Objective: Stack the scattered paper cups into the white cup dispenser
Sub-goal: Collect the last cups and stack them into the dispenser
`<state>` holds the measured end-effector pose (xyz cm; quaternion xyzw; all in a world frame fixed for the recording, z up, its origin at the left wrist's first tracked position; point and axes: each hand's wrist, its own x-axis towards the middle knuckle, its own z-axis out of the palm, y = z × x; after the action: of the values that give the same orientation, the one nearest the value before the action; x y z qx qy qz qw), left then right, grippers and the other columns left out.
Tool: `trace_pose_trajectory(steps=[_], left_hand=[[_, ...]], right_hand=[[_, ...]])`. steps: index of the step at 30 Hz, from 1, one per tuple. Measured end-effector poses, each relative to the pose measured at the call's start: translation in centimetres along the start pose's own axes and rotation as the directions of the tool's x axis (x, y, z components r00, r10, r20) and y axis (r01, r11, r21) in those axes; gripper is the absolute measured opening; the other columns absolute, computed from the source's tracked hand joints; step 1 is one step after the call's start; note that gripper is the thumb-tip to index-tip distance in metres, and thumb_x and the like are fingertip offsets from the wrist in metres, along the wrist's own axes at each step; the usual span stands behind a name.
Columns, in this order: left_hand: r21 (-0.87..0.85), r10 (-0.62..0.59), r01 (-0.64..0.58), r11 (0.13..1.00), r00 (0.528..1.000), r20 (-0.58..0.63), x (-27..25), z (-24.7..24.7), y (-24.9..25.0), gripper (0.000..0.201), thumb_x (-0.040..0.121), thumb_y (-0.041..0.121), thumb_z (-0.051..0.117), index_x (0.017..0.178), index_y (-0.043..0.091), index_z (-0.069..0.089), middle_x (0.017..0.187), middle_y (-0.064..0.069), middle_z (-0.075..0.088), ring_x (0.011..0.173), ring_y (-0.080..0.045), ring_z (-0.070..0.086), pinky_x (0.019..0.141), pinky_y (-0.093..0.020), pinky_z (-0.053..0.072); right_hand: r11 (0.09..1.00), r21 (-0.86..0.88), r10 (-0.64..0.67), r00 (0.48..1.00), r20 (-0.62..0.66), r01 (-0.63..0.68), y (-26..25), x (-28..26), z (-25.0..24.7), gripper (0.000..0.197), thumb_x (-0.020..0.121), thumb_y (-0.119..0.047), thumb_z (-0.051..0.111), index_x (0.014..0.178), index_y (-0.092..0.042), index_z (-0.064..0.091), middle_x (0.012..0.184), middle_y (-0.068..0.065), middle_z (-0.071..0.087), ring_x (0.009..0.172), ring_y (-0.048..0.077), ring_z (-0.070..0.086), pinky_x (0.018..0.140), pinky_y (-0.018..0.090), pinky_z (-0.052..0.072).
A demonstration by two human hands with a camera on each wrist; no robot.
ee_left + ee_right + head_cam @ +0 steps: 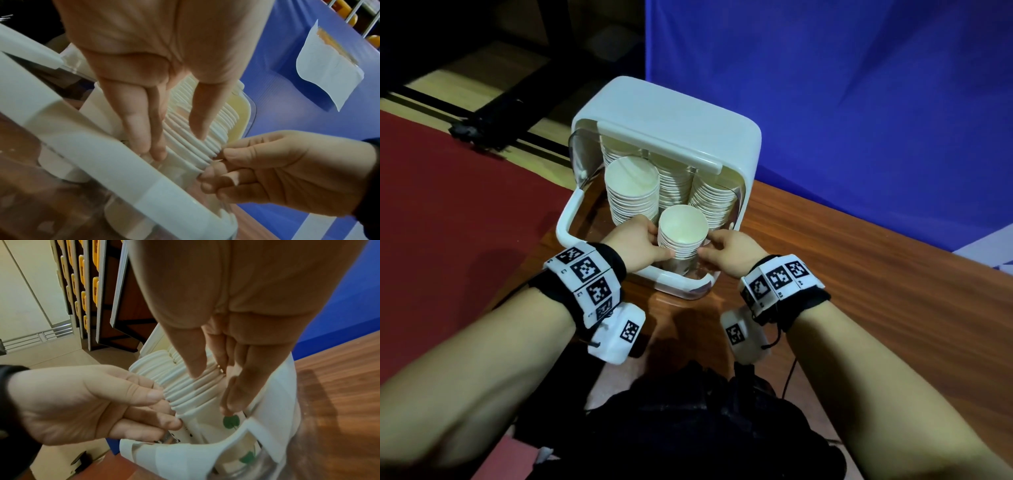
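The white cup dispenser (pixel 722 137) stands open-fronted on the wooden table, with tall stacks of paper cups (pixel 631 192) inside it. A shorter stack of paper cups (pixel 681 233) stands upright at its front, just behind the low front rim (pixel 681 282). My left hand (pixel 659 241) grips this stack from the left, thumb toward me and fingers behind. My right hand (pixel 707 244) pinches it from the right. In the left wrist view, the left hand (pixel 177 145) straddles the stacked rims (pixel 185 129). The right hand (pixel 210 392) does the same in the right wrist view.
The dispenser sits near the wooden table's (pixel 859 257) left edge, with red floor (pixel 448 205) beyond. A blue cloth backdrop (pixel 859 85) rises behind and to the right. A white paper sheet (pixel 329 68) hangs on the cloth. Dark clothing (pixel 688 428) lies below my forearms.
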<state>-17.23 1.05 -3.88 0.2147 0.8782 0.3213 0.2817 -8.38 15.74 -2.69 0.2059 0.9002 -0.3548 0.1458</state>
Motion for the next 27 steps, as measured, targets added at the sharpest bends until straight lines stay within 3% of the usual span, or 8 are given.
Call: trace_pose_trajectory(steps=[6,9,14,18,21,23,25,27], left_hand=[[-0.119,-0.030,0.030,0.992,1.000,-0.001,0.2,0.4,-0.2,0.043,0.075,0.022,0.072,0.111,0.002,0.058,0.109,-0.005,0.066,0.104,-0.022,0.061,0.098,-0.038,0.046],[-0.137,-0.077,0.073,0.988,0.997,-0.023,0.0,0.6,0.1,0.055,0.078,0.021,0.071,0.123,0.003,0.047,0.123,-0.010,0.059,0.116,-0.025,0.054,0.101,-0.037,0.042],[-0.178,-0.050,0.062,0.982,0.996,0.070,-0.3,0.1,0.0,0.053,0.083,0.018,0.066,0.129,0.005,0.045,0.129,-0.013,0.056,0.118,-0.026,0.054,0.105,-0.041,0.041],[-0.167,-0.080,0.096,0.981,0.992,0.101,-1.1,-1.2,-0.2,0.042,0.086,0.020,0.062,0.122,0.004,0.048,0.110,-0.014,0.065,0.098,-0.026,0.065,0.095,-0.044,0.049],[-0.024,0.000,-0.002,1.000,0.998,-0.063,-2.3,-3.7,0.4,0.019,0.088,0.023,0.059,0.100,0.008,0.059,0.091,-0.009,0.070,0.082,-0.025,0.068,0.082,-0.040,0.055],[0.151,0.147,-0.111,0.982,0.956,-0.252,-2.6,-5.8,1.2,0.019,0.087,0.024,0.059,0.102,0.012,0.058,0.093,-0.004,0.066,0.085,-0.024,0.063,0.078,-0.034,0.051],[0.319,0.315,-0.191,0.928,0.861,-0.399,-2.0,-7.6,2.0,0.032,0.085,0.023,0.060,0.115,0.015,0.055,0.112,-0.008,0.056,0.104,-0.027,0.054,0.092,-0.035,0.042],[0.429,0.392,-0.207,0.879,0.827,-0.403,-0.9,-8.5,2.5,0.047,0.085,0.020,0.060,0.130,0.018,0.047,0.131,-0.010,0.044,0.124,-0.032,0.038,0.107,-0.036,0.028]], right_hand=[[0.998,-0.056,-0.006,1.000,-0.017,0.005,-0.3,0.7,0.2,0.035,0.091,-0.025,0.052,0.122,-0.009,0.055,0.115,0.012,0.063,0.107,0.026,0.056,0.080,0.026,0.038],[0.999,-0.038,-0.004,1.000,-0.024,0.003,-0.2,1.0,0.3,0.035,0.091,-0.024,0.051,0.122,-0.010,0.055,0.114,0.011,0.063,0.106,0.025,0.056,0.078,0.024,0.037],[1.000,0.011,0.010,1.000,0.019,-0.010,0.0,0.8,-0.2,0.035,0.091,-0.027,0.052,0.123,-0.013,0.056,0.115,0.011,0.064,0.105,0.026,0.060,0.095,0.037,0.047],[0.999,-0.042,-0.008,1.000,-0.017,0.007,-0.6,-0.8,-2.4,0.026,0.092,-0.026,0.052,0.101,-0.006,0.065,0.095,0.016,0.070,0.088,0.030,0.067,0.083,0.047,0.054],[0.980,-0.162,-0.151,0.954,-0.258,0.111,-1.9,-2.4,-5.1,0.021,0.091,-0.022,0.051,0.094,-0.007,0.065,0.092,0.014,0.070,0.088,0.029,0.065,0.082,0.043,0.053],[0.960,-0.228,-0.251,0.862,-0.440,0.163,-3.4,-3.0,-6.4,0.020,0.090,-0.021,0.050,0.101,-0.011,0.064,0.102,0.010,0.067,0.094,0.027,0.062,0.080,0.030,0.048],[0.931,-0.326,-0.318,0.811,-0.491,0.167,-4.6,-2.5,-6.7,0.027,0.090,-0.020,0.049,0.115,-0.013,0.058,0.116,0.010,0.057,0.104,0.026,0.056,0.083,0.030,0.043],[0.897,-0.424,-0.313,0.853,-0.418,0.122,-5.4,-1.6,-6.2,0.034,0.090,-0.017,0.048,0.124,-0.012,0.051,0.124,0.013,0.050,0.114,0.031,0.049,0.090,0.035,0.042]])
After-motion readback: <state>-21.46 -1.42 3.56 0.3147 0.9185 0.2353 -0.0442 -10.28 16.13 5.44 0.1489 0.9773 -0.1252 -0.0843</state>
